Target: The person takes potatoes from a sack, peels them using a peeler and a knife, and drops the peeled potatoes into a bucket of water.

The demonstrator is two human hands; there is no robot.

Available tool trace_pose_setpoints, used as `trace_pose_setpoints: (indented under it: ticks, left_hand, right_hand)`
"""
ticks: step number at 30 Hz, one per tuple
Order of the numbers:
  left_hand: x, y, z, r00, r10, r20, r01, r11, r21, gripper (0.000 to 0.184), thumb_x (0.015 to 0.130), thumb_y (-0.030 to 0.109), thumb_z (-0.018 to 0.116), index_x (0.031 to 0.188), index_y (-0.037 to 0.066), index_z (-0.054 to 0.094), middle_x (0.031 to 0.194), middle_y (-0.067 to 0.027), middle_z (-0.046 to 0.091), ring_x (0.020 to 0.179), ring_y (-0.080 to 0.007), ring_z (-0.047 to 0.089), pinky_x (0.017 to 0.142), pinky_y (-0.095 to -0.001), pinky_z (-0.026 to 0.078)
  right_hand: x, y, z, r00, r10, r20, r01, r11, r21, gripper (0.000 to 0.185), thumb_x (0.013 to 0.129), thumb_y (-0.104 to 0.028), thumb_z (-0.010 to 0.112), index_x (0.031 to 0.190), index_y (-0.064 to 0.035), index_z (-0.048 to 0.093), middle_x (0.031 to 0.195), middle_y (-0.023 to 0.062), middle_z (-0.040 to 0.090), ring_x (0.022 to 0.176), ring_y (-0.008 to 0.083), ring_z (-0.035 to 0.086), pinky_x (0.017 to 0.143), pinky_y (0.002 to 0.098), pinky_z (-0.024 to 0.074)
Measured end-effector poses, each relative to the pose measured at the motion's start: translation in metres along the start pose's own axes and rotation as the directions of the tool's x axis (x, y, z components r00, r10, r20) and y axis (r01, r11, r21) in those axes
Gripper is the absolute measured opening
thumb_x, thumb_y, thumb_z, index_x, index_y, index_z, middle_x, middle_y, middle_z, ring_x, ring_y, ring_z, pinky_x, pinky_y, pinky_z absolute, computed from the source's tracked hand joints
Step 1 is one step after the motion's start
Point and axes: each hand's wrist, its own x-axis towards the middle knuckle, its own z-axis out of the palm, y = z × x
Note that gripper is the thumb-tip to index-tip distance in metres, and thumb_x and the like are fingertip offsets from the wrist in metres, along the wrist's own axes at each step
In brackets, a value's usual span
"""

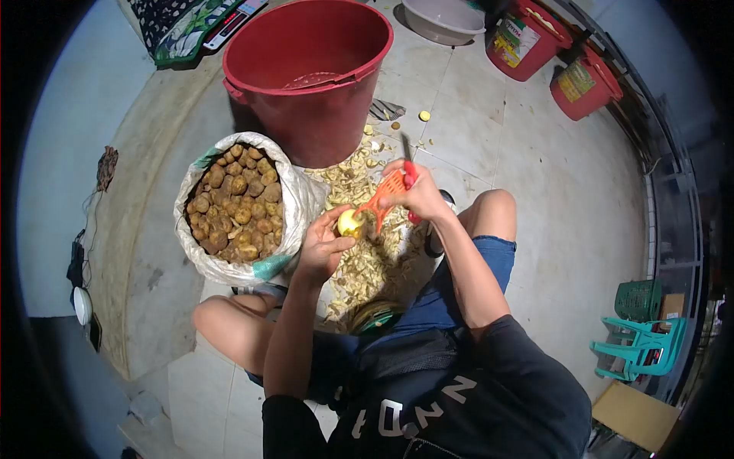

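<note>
My left hand (325, 246) holds a partly peeled potato (350, 222), its pale yellow flesh showing on top. In my right hand (417, 195) are an orange peeler (389, 186), whose head is at the potato, and a red-handled knife (409, 162) with its blade pointing away from me. Peelings (382, 264) cover the floor beneath both hands. To the left stands an open white sack (299, 206) full of unpeeled potatoes (238, 205).
A large red tub (321, 122) stands beyond the sack. Farther off are a grey basin (443, 27) and two red buckets (514, 47) (581, 88). A teal plastic chair (650, 348) and a green basket (638, 300) are at the right.
</note>
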Motion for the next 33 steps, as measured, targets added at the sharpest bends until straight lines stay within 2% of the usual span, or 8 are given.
trace_pose_setpoints:
  ticks: [2, 6, 9, 14, 21, 25, 28, 33]
  left_hand:
    - [0.003, -0.004, -0.005, 1.000, -0.004, 0.004, 0.003, 0.999, 0.051, 0.067, 0.069, -0.017, 0.063, 0.132, -0.007, 0.042, 0.122, -0.0145, 0.054, 0.114, -0.0227, 0.056, 0.100, -0.0347, 0.045]
    - [0.006, -0.006, -0.010, 1.000, 0.010, 0.008, -0.009, 0.999, -0.040, 0.063, 0.072, -0.014, 0.064, 0.131, -0.007, 0.042, 0.122, -0.0143, 0.055, 0.114, -0.0217, 0.055, 0.100, -0.0339, 0.044]
    - [0.004, -0.007, -0.010, 0.999, 0.038, -0.007, -0.039, 0.999, -0.021, 0.063, 0.073, -0.011, 0.065, 0.131, -0.007, 0.042, 0.121, -0.0142, 0.055, 0.113, -0.0224, 0.055, 0.101, -0.0340, 0.043]
    - [0.002, -0.002, -0.004, 0.999, 0.051, 0.012, -0.051, 0.998, -0.026, 0.064, 0.073, -0.008, 0.068, 0.131, -0.006, 0.040, 0.120, -0.0134, 0.054, 0.112, -0.0227, 0.055, 0.102, -0.0349, 0.042]
    - [-0.001, 0.002, 0.006, 0.999, 0.047, -0.008, -0.048, 0.996, -0.082, 0.061, 0.073, -0.013, 0.064, 0.129, -0.004, 0.042, 0.118, -0.0122, 0.054, 0.111, -0.0214, 0.055, 0.099, -0.0339, 0.043]
    - [-0.001, -0.002, 0.002, 0.997, 0.067, 0.024, -0.070, 0.985, 0.157, 0.061, 0.075, -0.009, 0.064, 0.131, -0.003, 0.041, 0.120, -0.0114, 0.054, 0.112, -0.0212, 0.055, 0.100, -0.0339, 0.043]
    - [0.000, 0.000, -0.001, 0.998, 0.056, 0.023, -0.056, 0.998, 0.000, 0.061, 0.074, -0.010, 0.063, 0.131, -0.004, 0.041, 0.121, -0.0115, 0.054, 0.114, -0.0211, 0.054, 0.101, -0.0337, 0.041]
    - [0.001, -0.005, 0.000, 0.996, 0.080, -0.033, -0.080, 0.997, -0.020, 0.062, 0.074, -0.010, 0.063, 0.131, -0.005, 0.040, 0.123, -0.0129, 0.053, 0.115, -0.0220, 0.053, 0.104, -0.0354, 0.039]
  right_hand:
    - [-0.003, -0.002, 0.003, 0.998, 0.002, 0.065, 0.012, 0.979, -0.205, 0.050, 0.062, -0.006, 0.089, 0.101, -0.0017, 0.059, 0.081, 0.0005, 0.064, 0.071, 0.0071, 0.058, 0.064, 0.0233, 0.0481]
    - [0.008, 0.025, -0.012, 0.996, 0.059, -0.062, -0.051, 0.992, 0.119, 0.047, 0.062, -0.009, 0.090, 0.098, -0.0031, 0.060, 0.080, -0.0011, 0.063, 0.073, 0.0067, 0.057, 0.066, 0.0247, 0.0472]
    - [-0.004, 0.001, 0.008, 0.998, -0.044, 0.045, 0.052, 0.979, -0.197, 0.045, 0.064, -0.005, 0.088, 0.098, -0.0019, 0.058, 0.082, 0.0031, 0.067, 0.071, 0.0093, 0.061, 0.065, 0.0260, 0.0511]
    - [0.001, 0.010, -0.004, 0.997, 0.075, 0.004, -0.075, 0.992, 0.102, 0.042, 0.066, 0.004, 0.083, 0.099, -0.0010, 0.058, 0.082, 0.0044, 0.067, 0.073, 0.0114, 0.064, 0.069, 0.0264, 0.0540]
    - [0.007, 0.013, -0.005, 0.991, 0.113, -0.077, -0.108, 0.992, 0.073, 0.045, 0.063, -0.003, 0.088, 0.098, -0.0025, 0.059, 0.081, -0.0007, 0.063, 0.072, 0.0073, 0.059, 0.063, 0.0237, 0.0477]
    - [0.000, 0.012, 0.000, 0.999, -0.015, 0.040, 0.021, 0.987, -0.161, 0.046, 0.063, -0.005, 0.088, 0.099, -0.0025, 0.058, 0.081, -0.0002, 0.064, 0.074, 0.0084, 0.060, 0.065, 0.0249, 0.0489]
    - [0.005, 0.015, -0.004, 0.994, 0.077, -0.071, -0.070, 0.992, 0.104, 0.049, 0.062, -0.008, 0.090, 0.099, -0.0022, 0.059, 0.080, -0.0016, 0.062, 0.073, 0.0072, 0.057, 0.065, 0.0240, 0.0473]
    - [-0.002, 0.010, 0.003, 1.000, -0.020, 0.018, 0.021, 0.996, -0.089, 0.044, 0.065, -0.001, 0.086, 0.098, -0.0031, 0.058, 0.082, 0.0009, 0.064, 0.074, 0.0091, 0.061, 0.066, 0.0256, 0.0516]
